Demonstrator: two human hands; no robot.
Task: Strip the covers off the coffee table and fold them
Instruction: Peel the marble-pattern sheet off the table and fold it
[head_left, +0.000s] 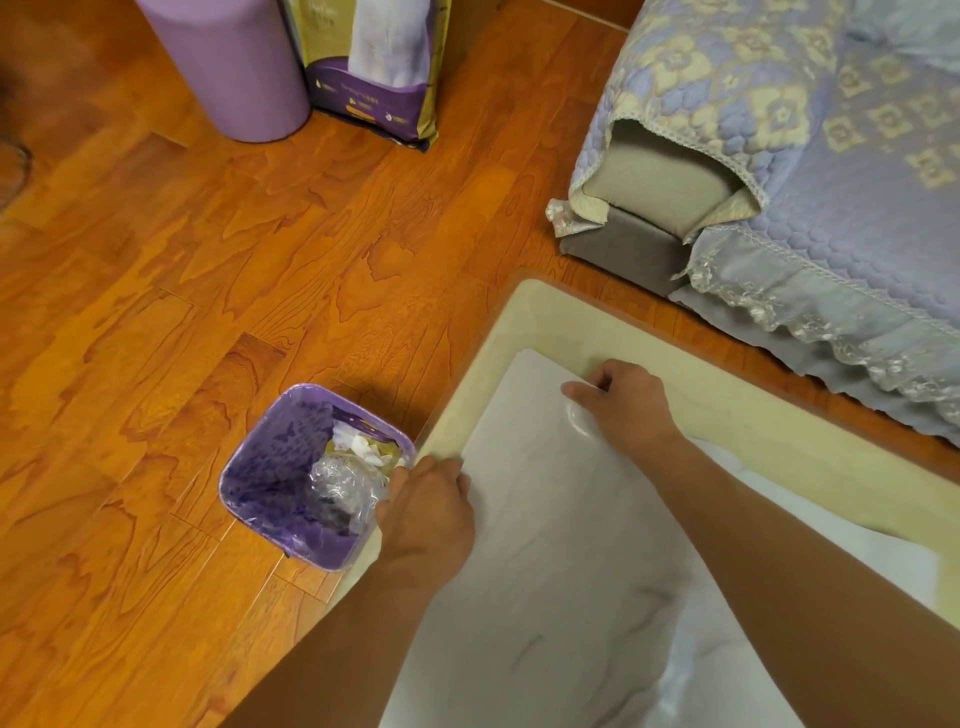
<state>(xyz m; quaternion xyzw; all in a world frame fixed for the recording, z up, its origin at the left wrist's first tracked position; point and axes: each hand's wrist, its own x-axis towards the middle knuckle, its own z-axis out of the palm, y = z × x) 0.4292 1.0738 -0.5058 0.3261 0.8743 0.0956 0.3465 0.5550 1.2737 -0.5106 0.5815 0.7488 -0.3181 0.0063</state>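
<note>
Far left: wooden floor (208, 270), plank pattern, orange-brown. A lilac cylindrical bin (234, 67) stands upright at the top, with a purple-and-olive package (384, 78) just beside it on its right.

Lower left of centre: a square purple wastebasket (270, 483) stands on the floor, touching or nearly touching the left edge of the coffee table (571, 322). It holds crumpled clear plastic and scraps of paper.

Centre: my left hand (428, 512) sits at the table's left edge, next to the wastebasket. The fingers are curled downward over the edge of the white marbled cover (561, 545); the fingertips are hidden, so I cannot tell whether they pinch the cover or only the table edge.

The cover lies flat on the cream tabletop, its far corner near the table's rounded corner, with a cream margin showing around it.

Right of centre: my right hand (621, 402) rests on the cover near its far edge. The fingers are bent and drawn close, bunching a small wrinkle of a clear film layer (579, 421) under the thumb.

Far right: a sofa (649, 223) with a quilted lavender floral throw (810, 156), lace-trimmed, stands well apart from the table.
</note>
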